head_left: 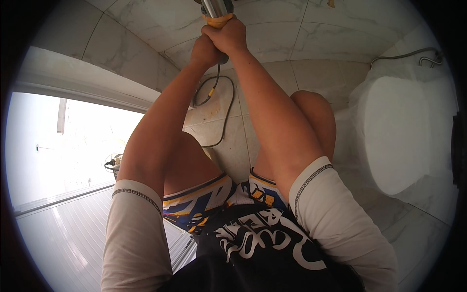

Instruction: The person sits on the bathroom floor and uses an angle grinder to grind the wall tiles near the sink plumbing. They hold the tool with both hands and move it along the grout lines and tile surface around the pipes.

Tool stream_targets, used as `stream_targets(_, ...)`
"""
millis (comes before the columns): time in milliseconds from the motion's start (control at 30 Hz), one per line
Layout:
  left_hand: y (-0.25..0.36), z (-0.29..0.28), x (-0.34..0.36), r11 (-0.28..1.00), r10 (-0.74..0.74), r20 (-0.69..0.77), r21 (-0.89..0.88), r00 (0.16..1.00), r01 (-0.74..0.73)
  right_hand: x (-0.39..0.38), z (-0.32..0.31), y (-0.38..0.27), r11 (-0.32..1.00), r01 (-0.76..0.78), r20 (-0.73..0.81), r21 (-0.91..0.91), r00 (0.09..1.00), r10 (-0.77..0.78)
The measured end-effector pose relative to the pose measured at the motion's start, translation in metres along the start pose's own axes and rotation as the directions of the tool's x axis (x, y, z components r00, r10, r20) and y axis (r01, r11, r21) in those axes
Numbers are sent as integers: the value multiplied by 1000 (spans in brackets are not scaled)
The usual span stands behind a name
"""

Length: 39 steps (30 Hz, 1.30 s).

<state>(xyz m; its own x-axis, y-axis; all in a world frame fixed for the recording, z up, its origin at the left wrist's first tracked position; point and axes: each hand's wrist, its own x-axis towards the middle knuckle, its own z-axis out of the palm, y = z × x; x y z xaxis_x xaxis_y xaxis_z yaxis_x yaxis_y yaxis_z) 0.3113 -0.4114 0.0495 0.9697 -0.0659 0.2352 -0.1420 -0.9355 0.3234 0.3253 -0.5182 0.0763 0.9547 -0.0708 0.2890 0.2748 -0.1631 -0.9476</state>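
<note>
- While I watch through the head camera, my right hand (228, 36) is wrapped tight round a power tool (216, 12) at the top edge — yellow collar, silver metal body, the rest cut off by the frame.
- My left hand (204, 51) is clenched just beneath the right, touching it, closed on the same tool's grip.
- Both arms stretch forward over bare knees and patterned shorts (204, 199).
- A black cable (221, 104) drops from the tool and loops across the marble floor tiles (272, 68).
- A white toilet (394, 131) stands at my right — an open doorway (63, 146) at my left.
</note>
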Motion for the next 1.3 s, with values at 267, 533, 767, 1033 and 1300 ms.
stream_targets(267,2,1,0,1000,-4,1,-10,1000,4,0,-3,-2,999,-18,22,-33,1000,19)
stream_targets(533,-5,2,-11,998,-14,-48,-65,999,11,-4,4,1,999,-29,61,-37,998,31)
stream_targets(767,-11,5,-35,972,-200,-86,-145,976,186,-17,16,-4,987,81,163,-142,985,-57)
stream_targets(1033,-3,16,-57,833,-398,-145,-472,906,290,-33,21,-11,990,69,249,-123,968,-37)
stream_targets(1300,1,4,-41,954,-261,-127,-188,957,235,-30,14,-14,997,50,229,-56,973,-36)
